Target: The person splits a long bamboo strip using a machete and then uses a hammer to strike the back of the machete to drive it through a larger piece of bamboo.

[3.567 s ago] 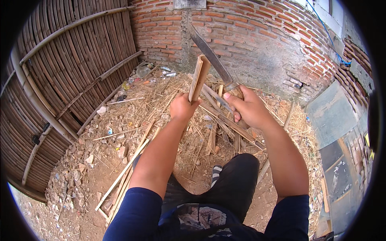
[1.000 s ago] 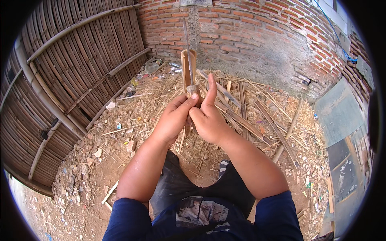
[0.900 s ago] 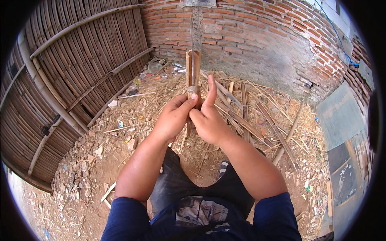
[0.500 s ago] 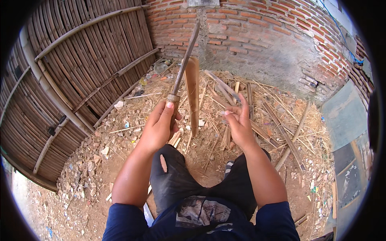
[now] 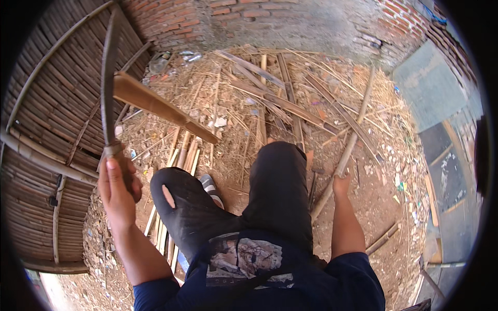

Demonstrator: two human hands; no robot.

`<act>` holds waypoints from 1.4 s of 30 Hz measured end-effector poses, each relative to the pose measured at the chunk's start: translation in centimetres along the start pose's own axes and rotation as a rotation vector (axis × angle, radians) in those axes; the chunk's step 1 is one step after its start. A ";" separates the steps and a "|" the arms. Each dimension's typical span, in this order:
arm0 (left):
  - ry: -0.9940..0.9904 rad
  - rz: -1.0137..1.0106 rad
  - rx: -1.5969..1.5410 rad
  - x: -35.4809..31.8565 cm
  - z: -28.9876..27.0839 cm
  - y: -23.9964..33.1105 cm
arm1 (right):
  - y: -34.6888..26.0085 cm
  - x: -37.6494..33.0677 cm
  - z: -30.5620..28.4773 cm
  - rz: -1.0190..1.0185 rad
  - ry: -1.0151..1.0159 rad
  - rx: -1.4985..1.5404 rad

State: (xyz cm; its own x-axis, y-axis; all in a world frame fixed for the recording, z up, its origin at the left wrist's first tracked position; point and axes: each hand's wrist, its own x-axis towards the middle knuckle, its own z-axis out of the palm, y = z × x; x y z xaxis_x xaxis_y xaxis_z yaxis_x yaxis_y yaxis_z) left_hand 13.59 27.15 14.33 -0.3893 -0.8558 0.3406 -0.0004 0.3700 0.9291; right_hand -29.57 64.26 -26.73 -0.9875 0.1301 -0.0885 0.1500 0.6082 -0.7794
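Note:
My left hand (image 5: 120, 184), raised at the left, is wrapped around the wooden handle of a machete (image 5: 108, 88). Its long dark blade points up and away from me. A split length of bamboo (image 5: 155, 106) extends right from behind the blade, tilted above the ground. One end meets the blade; whether it is wedged there I cannot tell. Low on the right, my right hand (image 5: 341, 185) reaches down beside my knee, over a long bamboo pole (image 5: 354, 137). Its fingers are mostly hidden, so a grip on the pole cannot be made out.
Split bamboo pieces (image 5: 295, 108) lie crossed on the straw-littered ground ahead. Thin pale strips (image 5: 165, 236) lie beside my left leg. A bamboo-slat wall (image 5: 52, 103) stands left, a brick wall (image 5: 249, 20) ahead, and grey sheets (image 5: 436, 85) at the right.
My left hand has swung left with the machete, and the split bamboo has moved left and tipped over. My right hand has lowered to the right, towards the ground. The view has tilted down.

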 end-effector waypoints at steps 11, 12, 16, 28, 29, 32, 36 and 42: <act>0.196 -0.070 0.060 -0.5 0.7 1.8 | 11.6 -7.5 2.7 0.120 -0.481 -0.495; 0.151 -0.063 0.037 -0.5 0.3 1.7 | 10.6 -8.0 3.4 0.121 -0.493 -0.527; 0.168 -0.056 0.079 -0.9 0.6 1.7 | 6.7 -7.7 5.5 0.147 -0.484 -0.604; 0.031 -0.038 0.119 -0.8 1.1 3.9 | 7.2 -5.7 9.7 -0.008 -0.667 -0.952; 0.019 -0.050 0.106 -0.8 0.6 3.5 | 6.6 -5.9 8.9 -0.034 -0.693 -0.967; 0.028 -0.076 0.136 -0.9 0.4 3.8 | 7.8 -4.9 9.9 -0.065 -0.743 -1.005; 0.038 -0.098 0.153 -1.2 0.3 3.9 | 7.5 -4.8 10.8 -0.095 -0.780 -1.031; 0.025 -0.124 0.126 -1.1 0.2 4.8 | 8.3 -3.9 11.0 -0.111 -0.813 -0.977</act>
State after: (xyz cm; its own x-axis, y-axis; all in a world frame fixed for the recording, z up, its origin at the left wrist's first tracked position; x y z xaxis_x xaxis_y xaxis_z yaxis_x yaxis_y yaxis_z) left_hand 13.85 29.93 18.39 -0.3565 -0.9057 0.2295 -0.1628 0.3021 0.9393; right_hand -25.01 60.16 -39.69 -0.6900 -0.2627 -0.6744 -0.3044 0.9507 -0.0590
